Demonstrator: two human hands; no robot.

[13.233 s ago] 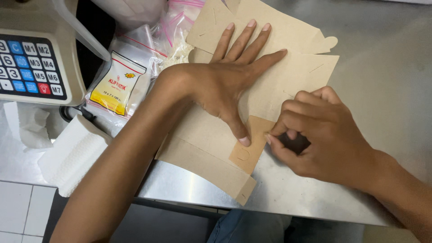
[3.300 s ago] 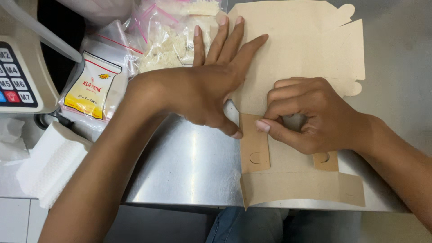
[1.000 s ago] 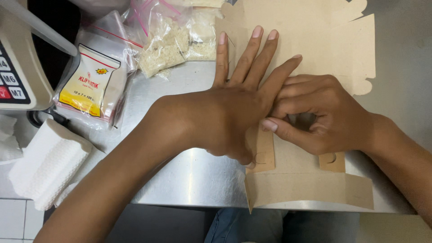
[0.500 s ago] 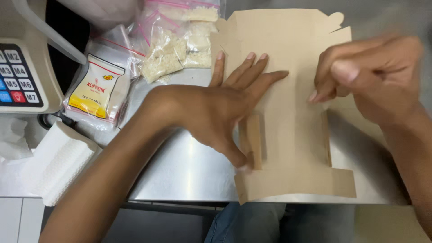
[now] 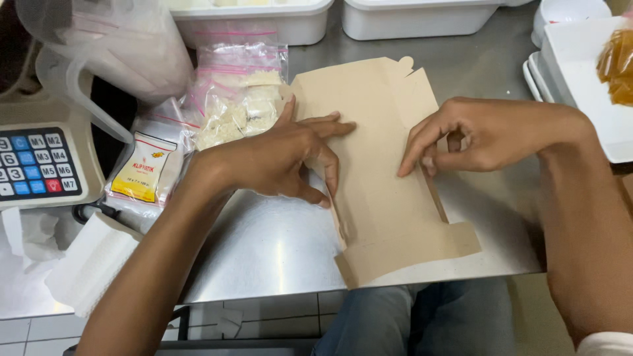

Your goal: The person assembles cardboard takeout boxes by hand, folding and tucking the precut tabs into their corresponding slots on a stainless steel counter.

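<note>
At the near edge of the steel worktop (image 5: 264, 250) lies a flat brown cardboard box blank (image 5: 382, 198), its lower flap overhanging. The left hand (image 5: 277, 158) presses its left fold, fingers spread and bent. The right hand (image 5: 488, 135) pinches the right side flap with curled fingers. Farther off sit zip bags (image 5: 237, 99) of white pieces and white tubs (image 5: 422, 16).

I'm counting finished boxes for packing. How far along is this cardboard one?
Early. Done: the brown cardboard blank lies flat on the steel table, both long side flaps creased upward. In hand: the left hand presses the left flap, the right hand pinches the right one. Left: end flaps and tabs lie unfolded; no box walls stand closed.
</note>
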